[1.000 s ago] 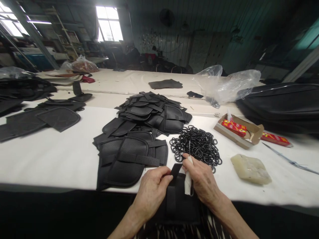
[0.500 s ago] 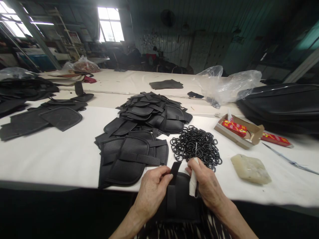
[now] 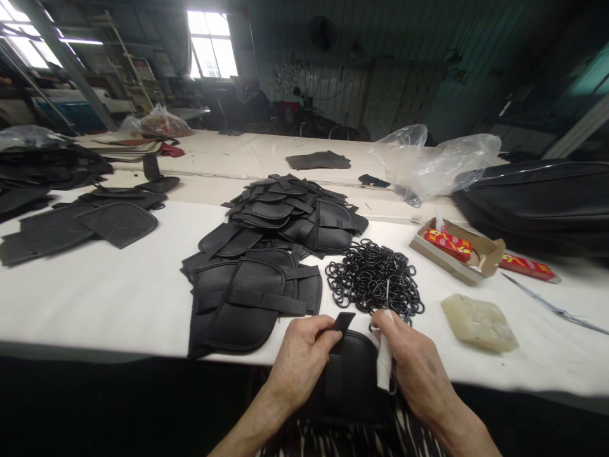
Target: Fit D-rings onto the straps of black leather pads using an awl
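Two bare hands show on my feed, both nearer the wearer than the heap of black rings (image 3: pixel 366 273), my landmark. The left hand (image 3: pixel 302 355) pinches a black strap (image 3: pixel 344 322) between thumb and fingers, its free end up toward the heap, presumably to steady it. The strap seems attached to a black padded piece (image 3: pixel 364 362), directly on the heap's near side and overlapping the near edge of the surface (image 3: pixel 128 304) as I see it; what supports it I can't tell. The right hand (image 3: pixel 419 358) is wrapped around a white-handled tool (image 3: pixel 384 365), thin shaft upright before the rings, which I judge leaves its tip away from the strap. Whether those fingers also grip a ring, I cannot tell. The stacked black pieces (image 3: pixel 252 301) sit just left of the heap, rings and stack probably placed for easy reach. White cover shows between the heap and the yellowish block (image 3: pixel 478 322) to its right, giving me sideways room there; leftward, the stack crowds the heap.
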### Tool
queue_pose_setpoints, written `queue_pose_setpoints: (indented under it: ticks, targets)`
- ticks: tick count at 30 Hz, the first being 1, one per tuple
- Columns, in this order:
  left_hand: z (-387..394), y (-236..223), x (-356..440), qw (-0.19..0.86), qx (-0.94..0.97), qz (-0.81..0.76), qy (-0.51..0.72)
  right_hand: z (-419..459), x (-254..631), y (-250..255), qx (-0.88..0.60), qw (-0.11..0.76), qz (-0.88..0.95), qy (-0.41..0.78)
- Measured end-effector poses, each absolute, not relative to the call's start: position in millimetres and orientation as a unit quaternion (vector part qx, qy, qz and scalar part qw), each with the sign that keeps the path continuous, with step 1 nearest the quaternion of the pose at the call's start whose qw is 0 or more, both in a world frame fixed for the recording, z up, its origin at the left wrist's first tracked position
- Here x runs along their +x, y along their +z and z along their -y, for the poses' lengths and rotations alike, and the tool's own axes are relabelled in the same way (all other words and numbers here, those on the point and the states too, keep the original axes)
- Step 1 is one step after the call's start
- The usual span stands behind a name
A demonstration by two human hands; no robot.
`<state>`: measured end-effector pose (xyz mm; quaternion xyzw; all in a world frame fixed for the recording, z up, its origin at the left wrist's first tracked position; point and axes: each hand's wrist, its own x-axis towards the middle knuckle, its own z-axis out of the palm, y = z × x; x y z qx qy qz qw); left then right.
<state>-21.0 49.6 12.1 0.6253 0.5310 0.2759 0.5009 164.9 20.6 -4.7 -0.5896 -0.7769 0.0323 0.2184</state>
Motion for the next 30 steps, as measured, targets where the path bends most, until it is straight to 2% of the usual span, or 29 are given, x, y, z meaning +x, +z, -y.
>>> queue_pose_setpoints:
  ticks: [4,10,16,25,30]
  targets:
    - [-49.3,13.8,-16.7,0.531,0.597,-0.538,0.270,-20.5,168.2,-4.6,-0.612,0.206,0.761,0.055]
    - [-50.4,14.1,-16.6,0.525,0.608,-0.536,0.262,-20.2,169.1,-4.7,-0.607,0.264,0.738,0.130]
    - [-50.0,13.6,-15.5,0.489,0.628,-0.546,0.261,-11.5,169.1,-9.9,-0.592,0.330,0.731,0.084]
    - [-47.5,8.6,-16.4,0.502,0.606,-0.542,0.295,-20.7,158.2,1.7,-0.572,0.440,0.682,0.117]
    - [-46.6,5.4,-17.2,0.508,0.590,-0.547,0.306,-34.2,142.6,8.4,-0.548,0.457,0.695,0.092]
